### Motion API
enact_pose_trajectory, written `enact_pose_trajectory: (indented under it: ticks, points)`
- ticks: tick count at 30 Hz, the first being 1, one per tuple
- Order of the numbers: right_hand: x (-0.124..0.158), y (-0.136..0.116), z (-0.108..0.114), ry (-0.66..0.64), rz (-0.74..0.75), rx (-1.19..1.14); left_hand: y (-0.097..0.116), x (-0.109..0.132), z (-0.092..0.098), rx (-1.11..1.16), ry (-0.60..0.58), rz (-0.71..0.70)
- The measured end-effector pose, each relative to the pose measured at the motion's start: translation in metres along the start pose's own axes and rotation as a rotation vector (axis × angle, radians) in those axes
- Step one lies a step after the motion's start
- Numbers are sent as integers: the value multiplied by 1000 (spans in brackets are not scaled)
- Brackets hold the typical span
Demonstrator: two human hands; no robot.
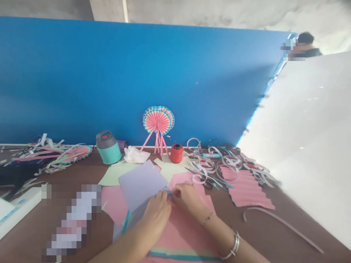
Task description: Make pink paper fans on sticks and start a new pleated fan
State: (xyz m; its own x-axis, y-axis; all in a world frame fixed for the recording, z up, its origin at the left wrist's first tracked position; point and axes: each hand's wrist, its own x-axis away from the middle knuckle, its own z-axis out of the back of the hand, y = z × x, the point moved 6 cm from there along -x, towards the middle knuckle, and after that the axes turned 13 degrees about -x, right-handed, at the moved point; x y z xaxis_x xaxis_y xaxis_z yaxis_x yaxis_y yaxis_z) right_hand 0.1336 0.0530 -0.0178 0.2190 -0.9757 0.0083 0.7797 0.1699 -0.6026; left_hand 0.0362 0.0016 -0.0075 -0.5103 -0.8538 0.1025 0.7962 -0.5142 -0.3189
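A large pink paper sheet (181, 233) with blue and cream strips along its near edge lies in front of me. At its far edge, where a bit of blue strip shows, my right hand (188, 197) is closed, thumb and fingers pinching the paper. My left hand (157, 213) is beside it, fingers bent and pressed together on the same edge; its fingertips are partly hidden. A lavender sheet (144, 184) lies just beyond my left hand, over pale green paper (116, 173) and more pink paper (113, 201).
Pleated round paper fans (158, 120) lean on the blue partition (137, 73). Along it stand a teal container (109, 151) and a red thread spool (177, 153). Curled paper strips (204, 168) and a pleated pink sheet (248, 188) lie right. Another person (307, 45) is at far right.
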Motion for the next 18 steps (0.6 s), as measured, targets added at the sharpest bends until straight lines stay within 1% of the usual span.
enact_pose_trajectory:
  ticks: [3,7,8,10,13,14,16,18]
  points:
    - [1,1,1,9,16,-21,4,1,-2,-88,75,17]
    - [3,5,17,111,-4,-5,8,3,-1,-176,161,3]
    - [2,7,20,117,-20,-11,8,4,-1,-198,192,2]
    - [1,12,22,85,-45,-31,10,6,-2,-223,263,-4]
    - [-1,15,21,57,-40,-32,10,9,-13,-252,351,11]
    - [-2,16,21,69,-38,-29,11,10,-20,-266,369,13]
    - [-3,18,20,101,-50,-22,13,13,-31,-284,442,-33]
    - [-4,19,19,117,-57,-27,13,15,-39,-267,469,-40]
